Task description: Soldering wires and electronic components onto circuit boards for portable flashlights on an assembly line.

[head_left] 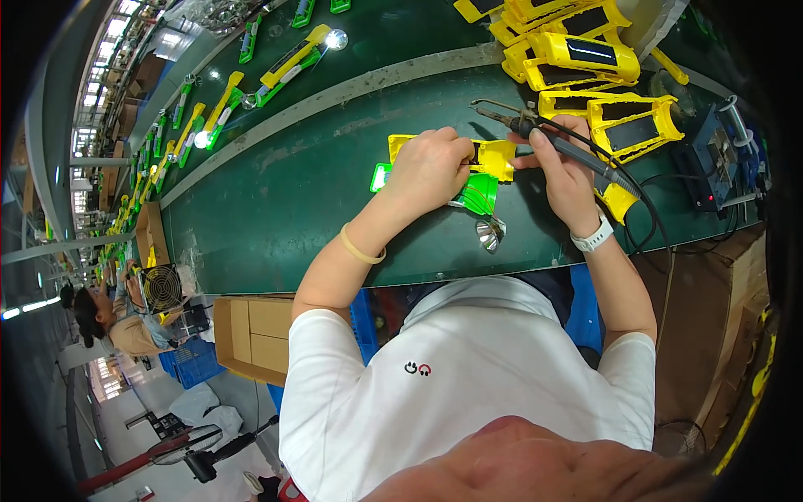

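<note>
A long factory hall runs away to the left, and a dark green worktop [276, 209] with a grey strip along it carries rows of green and yellow parts toward the far end.

In the head view, the left hand [428, 167] presses down on a yellow plastic housing [493, 157] lying flat on the worktop in front of the person, its fingers curled closed over the near end. A green part [475, 194] sits just under and beside it, and a small silver reflector cone [490, 233] lies near the worktop edge. The right hand [565, 171] grips a soldering iron [535, 132] like a pen, fingers wrapped narrow around the dark handle, the tip pointing left above the housing.

The housing looks light, stiff and a little slick, likely thin-walled; it is best held by its outer edges. The iron should be taken only by its handle. A stack of yellow housings [585, 58] waits at the upper right, beside a soldering station [711, 163].
</note>
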The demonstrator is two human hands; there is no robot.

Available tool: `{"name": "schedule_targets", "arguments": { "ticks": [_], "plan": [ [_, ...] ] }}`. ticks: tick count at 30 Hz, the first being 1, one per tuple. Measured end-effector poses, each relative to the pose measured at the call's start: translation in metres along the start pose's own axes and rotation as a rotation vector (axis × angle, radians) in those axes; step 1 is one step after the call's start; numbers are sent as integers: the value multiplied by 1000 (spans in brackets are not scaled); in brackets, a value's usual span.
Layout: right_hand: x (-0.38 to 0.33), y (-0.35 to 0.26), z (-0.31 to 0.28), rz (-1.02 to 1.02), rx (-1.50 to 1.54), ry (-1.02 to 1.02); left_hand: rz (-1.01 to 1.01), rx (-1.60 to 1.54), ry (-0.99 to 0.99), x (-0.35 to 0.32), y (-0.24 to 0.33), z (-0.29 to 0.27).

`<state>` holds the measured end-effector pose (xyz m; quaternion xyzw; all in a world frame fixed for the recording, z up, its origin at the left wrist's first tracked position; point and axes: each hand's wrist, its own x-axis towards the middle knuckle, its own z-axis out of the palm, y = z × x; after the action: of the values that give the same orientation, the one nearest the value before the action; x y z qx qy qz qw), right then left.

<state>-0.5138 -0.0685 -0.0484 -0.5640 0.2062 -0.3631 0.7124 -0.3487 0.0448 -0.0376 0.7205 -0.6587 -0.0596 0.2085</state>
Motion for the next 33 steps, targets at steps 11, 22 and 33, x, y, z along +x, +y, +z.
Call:
{"name": "schedule_targets", "arguments": {
  "ticks": [11,22,33],
  "plan": [
    [-7,8,-21,-114,-46,93,24,49,17,-2,-4,-2],
    [-8,-8,5,-54,5,27,-539,-1525,119,-50,-1,-52],
    [3,28,38,12,-210,-34,-158,-101,122,-35,-55,-27]
  ]
}}
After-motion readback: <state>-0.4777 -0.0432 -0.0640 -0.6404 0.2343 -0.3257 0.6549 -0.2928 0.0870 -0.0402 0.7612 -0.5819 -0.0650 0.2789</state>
